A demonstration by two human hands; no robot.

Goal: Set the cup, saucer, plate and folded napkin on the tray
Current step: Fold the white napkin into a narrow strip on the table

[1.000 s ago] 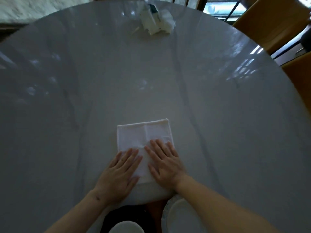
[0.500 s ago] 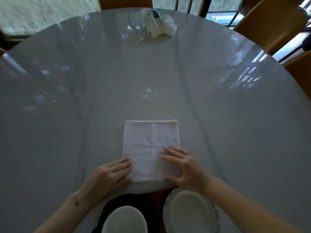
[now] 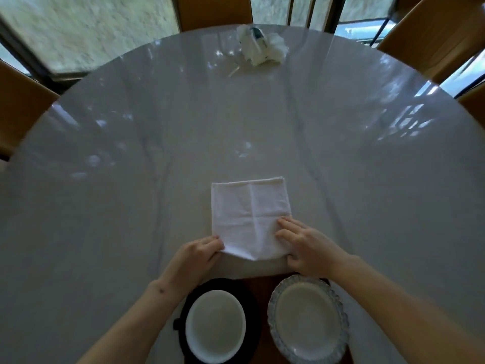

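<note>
my left hand (image 3: 194,258) has its fingers (image 3: 214,245) pinched on the near left corner of the folded napkin (image 3: 249,219), lifting that edge a little off the table (image 3: 131,153). my right hand (image 3: 305,245) lies at the near right corner, fingers spread on top of the cloth and thumb at its edge; i cannot tell whether it truly grips. the napkin is white, folded square, near the table's front edge. just below that edge i see a white cup (image 3: 215,325) on a dark saucer (image 3: 253,311) and, beside it on the right, a scalloped plate (image 3: 308,320). far across the table sits a crumpled white bundle (image 3: 259,48).
</note>
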